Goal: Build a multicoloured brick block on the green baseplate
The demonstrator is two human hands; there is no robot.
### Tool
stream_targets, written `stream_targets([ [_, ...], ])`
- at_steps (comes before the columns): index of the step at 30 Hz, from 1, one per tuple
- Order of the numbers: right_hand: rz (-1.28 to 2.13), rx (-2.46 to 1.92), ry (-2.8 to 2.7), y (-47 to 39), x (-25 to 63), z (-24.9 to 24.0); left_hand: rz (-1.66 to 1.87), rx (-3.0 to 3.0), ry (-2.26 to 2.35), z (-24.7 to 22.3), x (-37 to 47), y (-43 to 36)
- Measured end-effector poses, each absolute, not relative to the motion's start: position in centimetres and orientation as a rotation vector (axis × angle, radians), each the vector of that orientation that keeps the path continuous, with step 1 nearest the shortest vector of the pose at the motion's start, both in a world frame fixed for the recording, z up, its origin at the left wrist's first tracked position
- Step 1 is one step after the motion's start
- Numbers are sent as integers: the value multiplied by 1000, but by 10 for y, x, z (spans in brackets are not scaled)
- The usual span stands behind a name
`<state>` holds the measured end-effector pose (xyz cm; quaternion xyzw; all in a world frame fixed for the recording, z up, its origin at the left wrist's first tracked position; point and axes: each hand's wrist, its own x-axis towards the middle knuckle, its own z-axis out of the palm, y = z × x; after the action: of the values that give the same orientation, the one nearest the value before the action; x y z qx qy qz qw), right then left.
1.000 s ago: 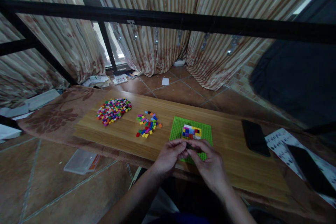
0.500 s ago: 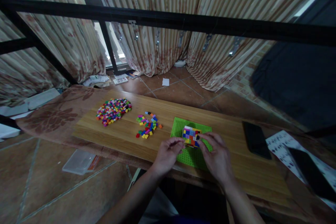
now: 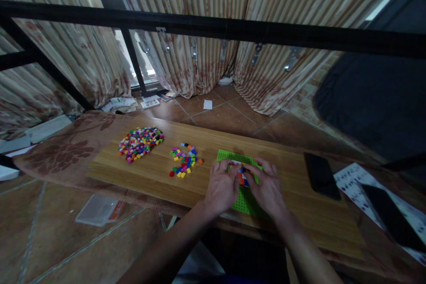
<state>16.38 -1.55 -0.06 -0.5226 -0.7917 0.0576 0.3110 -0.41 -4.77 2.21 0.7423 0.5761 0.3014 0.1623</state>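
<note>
A small block built of multicoloured toy bricks (image 3: 242, 180) sits on the green studded baseplate (image 3: 245, 207). My left hand (image 3: 221, 186) is curled around the block's left side, its fingers bent over the far edge. From the right, my right hand (image 3: 269, 186) closes on the same block, with thumb and fingers at its top and right side. Both hands cover much of the block, so its outer rows are hidden. Left of the baseplate lies a loose scatter of bricks (image 3: 190, 159), some touching one another.
A larger heap of mixed bricks (image 3: 141, 143) lies farther left on the wooden table (image 3: 159, 177). To the right are a black phone (image 3: 321, 176), a printed sheet (image 3: 349, 177) and another dark device (image 3: 394, 217). A clear plastic lid (image 3: 96, 209) rests on the floor.
My left hand has moved forward and right, from the block's near left corner to around its side. My right hand has shifted slightly forward, and more of the block is covered.
</note>
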Motion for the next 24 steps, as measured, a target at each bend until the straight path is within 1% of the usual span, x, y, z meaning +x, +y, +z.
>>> stream_targets([
  [10,141,-1428,-2025,-14,155,4,777,2214,1680,19,0,-42],
  [17,271,-1508,-1858,-22,152,0,760,2250,1732,16,3,-47],
  [24,338,-1500,-1813,-17,149,-1,748,2242,1761,18,8,-47],
])
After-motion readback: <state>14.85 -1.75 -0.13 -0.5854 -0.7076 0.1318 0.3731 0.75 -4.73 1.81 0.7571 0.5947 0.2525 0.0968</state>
